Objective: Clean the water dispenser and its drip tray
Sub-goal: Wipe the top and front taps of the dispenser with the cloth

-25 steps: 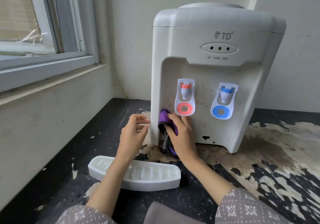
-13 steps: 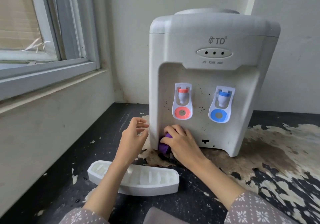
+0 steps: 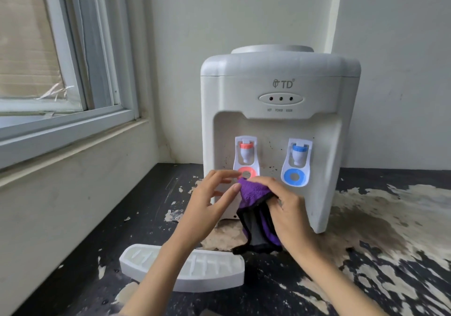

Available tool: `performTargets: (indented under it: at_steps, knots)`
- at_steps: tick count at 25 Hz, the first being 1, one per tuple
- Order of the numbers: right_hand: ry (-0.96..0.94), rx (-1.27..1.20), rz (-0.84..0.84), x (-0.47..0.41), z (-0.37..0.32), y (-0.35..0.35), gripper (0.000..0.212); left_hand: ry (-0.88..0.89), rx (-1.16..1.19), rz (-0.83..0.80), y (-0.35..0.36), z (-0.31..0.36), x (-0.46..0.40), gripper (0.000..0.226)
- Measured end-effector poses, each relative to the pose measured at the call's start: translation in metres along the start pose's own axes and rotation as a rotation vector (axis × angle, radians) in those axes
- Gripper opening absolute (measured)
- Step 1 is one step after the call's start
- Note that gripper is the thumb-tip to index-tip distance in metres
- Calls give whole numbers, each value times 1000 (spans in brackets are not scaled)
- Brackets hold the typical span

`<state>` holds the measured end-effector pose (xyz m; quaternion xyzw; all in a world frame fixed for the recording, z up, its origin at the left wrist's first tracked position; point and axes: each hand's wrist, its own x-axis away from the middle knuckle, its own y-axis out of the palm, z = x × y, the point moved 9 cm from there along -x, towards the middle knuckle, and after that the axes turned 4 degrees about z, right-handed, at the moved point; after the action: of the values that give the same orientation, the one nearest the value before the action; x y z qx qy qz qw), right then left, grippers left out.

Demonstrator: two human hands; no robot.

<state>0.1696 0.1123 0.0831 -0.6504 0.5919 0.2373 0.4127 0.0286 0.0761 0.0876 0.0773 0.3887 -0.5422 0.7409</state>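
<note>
Two hands meet at the cloth (image 3: 253, 193): the right hand (image 3: 285, 208) curls its fingers over the bunched purple top and grips it, while the left hand (image 3: 210, 203) keeps its fingers straight and spread, tips touching the cloth's left edge. The cloth is soft and limp, its loose end hanging down; I judge it best gripped in a wad so it presses flat. Behind it stands the dispenser (image 3: 278, 91) at the back of the floor by the wall, speckled around the red tap (image 3: 246, 153) and blue tap (image 3: 298, 155). The tray (image 3: 210, 276), light stiff plastic, lies detached in front, nearer the window side; take it by its ends.
</note>
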Motion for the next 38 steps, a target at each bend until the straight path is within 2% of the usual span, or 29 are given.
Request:
performTargets:
  at_steps: [4, 6, 10, 14, 16, 19, 22, 23, 24, 25, 26, 28, 33, 38]
  knots:
    - [-8, 8, -5, -8, -15, -27, 44, 57, -13, -2, 10, 16, 1, 18]
    - [86, -22, -43, -8, -9, -36, 39, 46, -12, -2, 17, 20, 1, 12]
    - [250, 16, -111, -10, 13, -55, 23, -77, 32, 28, 38, 14, 6, 11]
    - [363, 79, -244, -10, 29, -60, 22, -235, 312, 112, 62, 6, 20, 6]
    - [486, 29, -204, -3, 44, -68, 27, -326, 350, 178, 72, -5, 30, 10]
    - [780, -135, -53, 20, 71, -76, 33, -486, 331, 208, 86, -31, 44, 17]
    - [933, -262, 65, 33, 85, -80, 28, -497, 229, 229, 82, -48, 46, 20]
    - [975, -278, 118, 35, 84, -83, 43, -474, 195, 247, 76, -50, 44, 21]
    - [972, -291, 130, 35, 88, -85, 40, -437, 161, 256, 71, -51, 41, 20]
    - [967, -287, 155, 35, 85, -86, 23, -399, 124, 253, 66, -52, 38, 20]
    - [961, -273, 153, 36, 88, -87, 40, -373, 86, 244, 63, -53, 37, 19]
    - [930, -261, 159, 34, 87, -88, 46, -349, 8, 217, 58, -57, 36, 17]
    - [838, -255, 254, 27, 80, -98, 20, -246, -188, 194, 46, -61, 30, 19]
    - [607, -69, 267, 18, 73, -123, 29, -204, -223, 234, 26, -56, 29, 18]
